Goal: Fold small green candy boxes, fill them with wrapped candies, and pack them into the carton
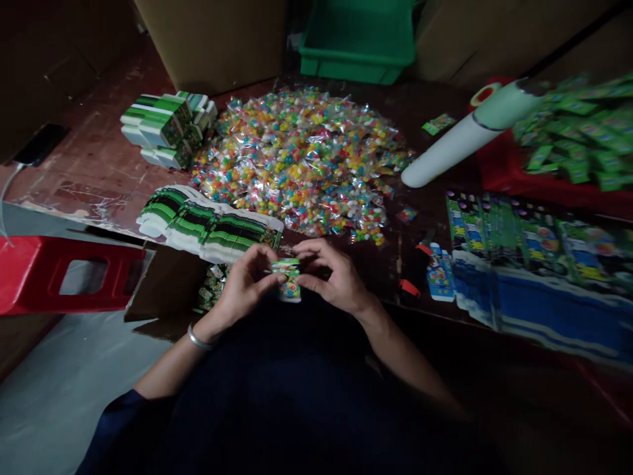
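Between my two hands, close to the table's front edge, is a small green candy box with colourful print. My left hand grips its left side, thumb across the front. From the other side my right hand pinches it, fingers curled over the top corner. Just beyond my hands spreads a heap of clear packets filled with multicoloured candies. A fanned row of flat green-and-white cartons lies to the left of the heap. Below it, an open cardboard box contains several small printed packs.
Stacked cartons and a phone are at left, above a red stool. A green bin stands behind. To the right are a white tube, blue boxes, printed sheets and a red tray of green packs.
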{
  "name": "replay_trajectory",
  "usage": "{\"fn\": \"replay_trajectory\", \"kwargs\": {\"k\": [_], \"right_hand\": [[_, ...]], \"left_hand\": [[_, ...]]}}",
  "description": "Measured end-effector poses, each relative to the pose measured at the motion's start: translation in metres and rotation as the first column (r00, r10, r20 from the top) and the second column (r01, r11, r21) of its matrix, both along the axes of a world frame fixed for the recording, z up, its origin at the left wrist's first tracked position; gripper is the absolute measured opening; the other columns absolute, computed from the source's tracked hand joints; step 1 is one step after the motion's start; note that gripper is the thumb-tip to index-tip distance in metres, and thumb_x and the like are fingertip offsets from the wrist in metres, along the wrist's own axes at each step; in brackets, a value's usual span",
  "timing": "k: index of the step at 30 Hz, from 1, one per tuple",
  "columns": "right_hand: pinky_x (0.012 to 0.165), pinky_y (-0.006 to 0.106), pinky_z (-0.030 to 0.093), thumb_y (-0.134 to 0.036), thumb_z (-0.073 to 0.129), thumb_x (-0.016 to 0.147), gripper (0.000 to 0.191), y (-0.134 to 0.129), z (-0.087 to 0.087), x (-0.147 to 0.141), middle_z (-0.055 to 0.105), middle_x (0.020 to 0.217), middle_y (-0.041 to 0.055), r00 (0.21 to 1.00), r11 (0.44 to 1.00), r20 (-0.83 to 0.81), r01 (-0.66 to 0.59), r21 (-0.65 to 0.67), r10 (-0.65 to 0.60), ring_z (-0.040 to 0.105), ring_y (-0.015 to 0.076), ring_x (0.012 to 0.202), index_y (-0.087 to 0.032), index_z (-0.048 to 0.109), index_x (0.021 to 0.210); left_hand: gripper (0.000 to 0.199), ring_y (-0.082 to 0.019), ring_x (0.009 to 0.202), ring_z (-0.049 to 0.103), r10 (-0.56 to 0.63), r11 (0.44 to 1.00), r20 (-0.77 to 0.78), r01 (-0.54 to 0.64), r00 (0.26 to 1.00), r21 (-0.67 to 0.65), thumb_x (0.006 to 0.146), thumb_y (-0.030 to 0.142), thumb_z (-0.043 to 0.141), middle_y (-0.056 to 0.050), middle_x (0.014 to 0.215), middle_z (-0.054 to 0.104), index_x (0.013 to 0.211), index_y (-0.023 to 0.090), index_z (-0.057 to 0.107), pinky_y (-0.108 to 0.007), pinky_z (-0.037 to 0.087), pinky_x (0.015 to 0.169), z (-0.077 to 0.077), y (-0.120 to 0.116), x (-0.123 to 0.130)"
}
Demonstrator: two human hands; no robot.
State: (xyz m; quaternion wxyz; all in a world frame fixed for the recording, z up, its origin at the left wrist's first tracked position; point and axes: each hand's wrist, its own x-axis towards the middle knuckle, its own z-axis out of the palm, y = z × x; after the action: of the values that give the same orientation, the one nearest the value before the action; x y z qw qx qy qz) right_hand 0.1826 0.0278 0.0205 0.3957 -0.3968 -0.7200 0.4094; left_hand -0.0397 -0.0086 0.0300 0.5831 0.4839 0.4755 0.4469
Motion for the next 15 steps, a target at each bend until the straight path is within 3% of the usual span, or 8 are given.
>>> {"fn": "replay_trajectory", "kwargs": {"k": [2, 3, 5, 6, 8, 11, 13, 15], "right_hand": [[0.073, 0.036, 0.061, -0.051, 0.072, 0.093, 0.037, 0.012, 0.000, 0.025, 0.074, 0.113, 0.0098, 0.954, 0.959, 0.097, 0.282, 0.029, -0.283, 0.074, 0.0240, 0.095, -0.025, 0.064, 0.119], [0.074, 0.037, 0.060, -0.048, 0.069, 0.095, 0.032, 0.018, -0.001, 0.042, 0.074, 0.111, 0.0104, 0.868, 0.886, 0.177, 0.454, 0.100, -0.464, 0.073, 0.0245, 0.093, -0.024, 0.064, 0.117], [0.080, 0.042, 0.057, -0.041, 0.070, 0.093, 0.025, 0.030, -0.007, 0.077, 0.072, 0.115, 0.0144, 0.645, 0.767, 0.427, 0.597, 0.235, -0.633, 0.071, 0.0271, 0.091, -0.022, 0.067, 0.109], [0.081, 0.044, 0.056, -0.038, 0.070, 0.092, 0.025, 0.035, -0.012, 0.093, 0.073, 0.114, 0.0152, 0.554, 0.740, 0.522, 0.621, 0.259, -0.648, 0.071, 0.0276, 0.088, -0.021, 0.067, 0.109], [0.080, 0.044, 0.055, -0.033, 0.072, 0.088, 0.028, 0.042, -0.023, 0.115, 0.075, 0.106, 0.0138, 0.480, 0.740, 0.634, 0.631, 0.231, -0.607, 0.069, 0.0282, 0.084, -0.020, 0.066, 0.112], [0.079, 0.041, 0.053, -0.025, 0.070, 0.087, 0.035, 0.045, -0.039, 0.123, 0.074, 0.090, 0.0069, 0.530, 0.811, 0.688, 0.565, 0.149, -0.496, 0.068, 0.0270, 0.081, -0.022, 0.066, 0.121], [0.077, 0.039, 0.053, -0.022, 0.069, 0.087, 0.033, 0.046, -0.046, 0.117, 0.071, 0.091, 0.0062, 0.555, 0.840, 0.689, 0.522, 0.149, -0.467, 0.067, 0.0258, 0.079, -0.023, 0.068, 0.120], [0.076, 0.038, 0.054, -0.022, 0.070, 0.086, 0.023, 0.045, -0.049, 0.111, 0.068, 0.100, 0.0086, 0.568, 0.843, 0.674, 0.513, 0.158, -0.472, 0.066, 0.0235, 0.076, -0.023, 0.072, 0.109]], "left_hand": [[0.035, -0.011, 0.076, 0.056, 0.035, 0.999, -0.108, -0.032, 0.993, 0.032, 0.080, 0.031, 0.088, 0.002, 0.085, 0.058, 0.089, 0.019, 0.056, -0.019, 0.048, 0.068, 0.000, 0.000, -0.005], [0.035, -0.010, 0.076, 0.055, 0.047, 0.999, -0.135, -0.043, 0.990, 0.033, 0.081, 0.030, 0.087, 0.003, 0.084, 0.056, 0.089, 0.019, 0.055, -0.019, 0.047, 0.068, -0.001, 0.001, -0.008], [0.036, -0.011, 0.077, 0.055, 0.057, 0.998, -0.115, -0.057, 0.992, 0.002, 0.080, 0.029, 0.086, 0.002, 0.089, 0.057, 0.096, 0.020, 0.055, -0.019, 0.047, 0.067, -0.001, 0.001, -0.009], [0.038, -0.012, 0.080, 0.057, 0.054, 0.998, -0.080, -0.056, 0.995, -0.025, 0.080, 0.029, 0.086, 0.001, 0.095, 0.058, 0.102, 0.021, 0.056, -0.020, 0.049, 0.068, -0.001, 0.001, -0.008], [0.050, -0.016, 0.091, 0.061, 0.014, 0.996, -0.002, -0.014, 1.000, -0.092, 0.079, 0.028, 0.085, -0.003, 0.111, 0.062, 0.119, 0.024, 0.054, -0.023, 0.054, 0.072, 0.001, 0.002, -0.004], [0.063, -0.023, 0.110, 0.062, -0.080, 0.985, 0.063, 0.089, 0.995, -0.148, 0.079, 0.026, 0.082, -0.007, 0.131, 0.062, 0.135, 0.027, 0.053, -0.030, 0.058, 0.084, 0.005, 0.003, 0.002], [0.050, -0.025, 0.114, 0.061, -0.136, 0.980, 0.022, 0.138, 0.990, -0.145, 0.083, 0.027, 0.078, -0.007, 0.129, 0.066, 0.130, 0.024, 0.061, -0.032, 0.056, 0.091, 0.005, 0.004, 0.005], [0.030, -0.023, 0.105, 0.062, -0.176, 0.975, -0.046, 0.168, 0.983, -0.146, 0.088, 0.030, 0.073, -0.005, 0.114, 0.070, 0.116, 0.021, 0.068, -0.031, 0.052, 0.090, 0.003, 0.005, 0.007]]}}
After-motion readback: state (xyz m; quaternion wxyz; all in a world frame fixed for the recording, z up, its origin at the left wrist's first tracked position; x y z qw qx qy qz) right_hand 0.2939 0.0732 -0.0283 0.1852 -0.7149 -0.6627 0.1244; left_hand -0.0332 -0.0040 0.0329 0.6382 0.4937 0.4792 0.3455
